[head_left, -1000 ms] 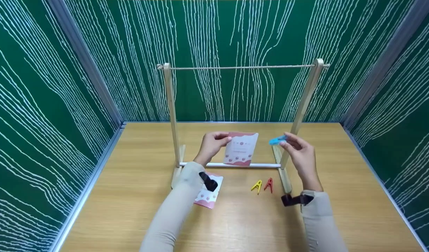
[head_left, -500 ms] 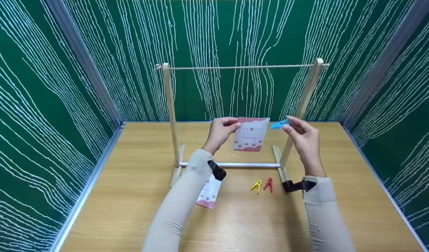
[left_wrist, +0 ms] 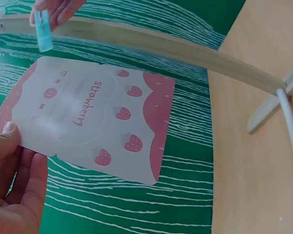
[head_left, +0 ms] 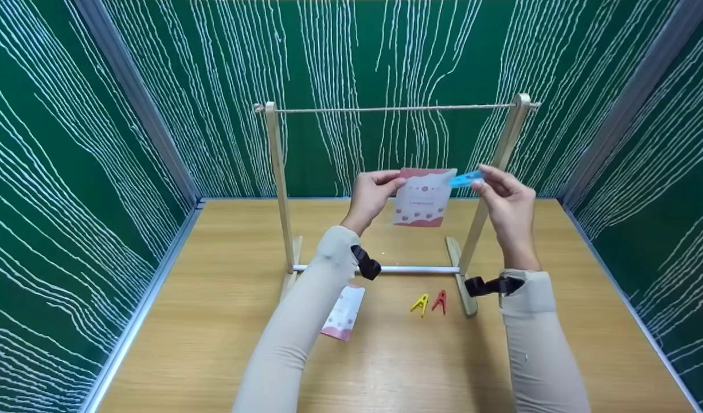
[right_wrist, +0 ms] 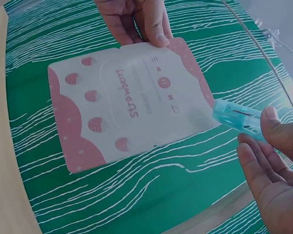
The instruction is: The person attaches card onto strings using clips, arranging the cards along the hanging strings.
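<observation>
My left hand point(head_left: 374, 198) pinches the left edge of a pink and white strawberry card point(head_left: 423, 198), held up in the air below the string. Printed strawberries and the word "Strawberry" show on the card point(left_wrist: 88, 112) in the left wrist view. Between thumb and fingers, my right hand point(head_left: 509, 209) holds a blue clothespin point(head_left: 465, 179) by its rear end. The clothespin's tip points left and overlaps the card's upper right corner in the head view. In the left wrist view a gap shows between the clothespin point(left_wrist: 43, 31) and the card.
A wooden frame with two posts point(head_left: 278, 183) carries a string point(head_left: 386, 109) across its top and a white bar point(head_left: 417, 269) low down. On the table point(head_left: 409, 367) lie a second strawberry card point(head_left: 343, 318), a yellow clothespin point(head_left: 420, 305) and a red clothespin point(head_left: 440, 302). Green walls stand around.
Both hands have risen toward the string and shifted right, carrying the card and the blue clothespin. The clothespin and the card have come closer together. The things on the table stay put.
</observation>
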`<act>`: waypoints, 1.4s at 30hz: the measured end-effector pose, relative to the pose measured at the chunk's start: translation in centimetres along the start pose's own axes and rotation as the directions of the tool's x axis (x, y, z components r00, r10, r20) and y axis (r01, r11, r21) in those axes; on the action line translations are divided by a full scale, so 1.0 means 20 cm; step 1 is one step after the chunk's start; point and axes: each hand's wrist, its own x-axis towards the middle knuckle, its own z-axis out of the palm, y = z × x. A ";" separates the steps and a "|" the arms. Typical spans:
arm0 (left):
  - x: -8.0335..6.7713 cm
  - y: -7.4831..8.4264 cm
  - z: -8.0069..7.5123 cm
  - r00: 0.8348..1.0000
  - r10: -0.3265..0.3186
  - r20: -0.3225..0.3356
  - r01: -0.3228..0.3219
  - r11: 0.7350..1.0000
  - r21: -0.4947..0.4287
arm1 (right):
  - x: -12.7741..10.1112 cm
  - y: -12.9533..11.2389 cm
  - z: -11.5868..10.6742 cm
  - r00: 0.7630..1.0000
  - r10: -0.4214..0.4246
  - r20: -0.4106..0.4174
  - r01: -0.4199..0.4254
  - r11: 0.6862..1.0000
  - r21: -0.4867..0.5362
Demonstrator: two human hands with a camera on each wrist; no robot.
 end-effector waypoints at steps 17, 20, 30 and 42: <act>0.08 0.18 0.04 0.998 0.056 0.007 -0.056 0.997 -0.050 | 0.12 -0.17 0.05 0.982 -0.135 -0.128 0.130 0.990 -0.049; 0.10 0.22 0.04 0.998 0.067 0.001 -0.067 0.996 -0.052 | 0.14 -0.19 0.06 0.979 -0.141 -0.145 0.136 0.990 -0.041; 0.11 0.30 0.05 0.998 0.055 -0.014 -0.056 0.995 -0.082 | 0.19 -0.26 0.09 0.958 -0.203 -0.203 0.212 0.977 0.028; 0.13 0.37 0.07 0.997 0.059 -0.049 -0.062 0.996 -0.070 | 0.23 -0.34 0.12 0.961 -0.159 -0.227 0.205 0.959 0.194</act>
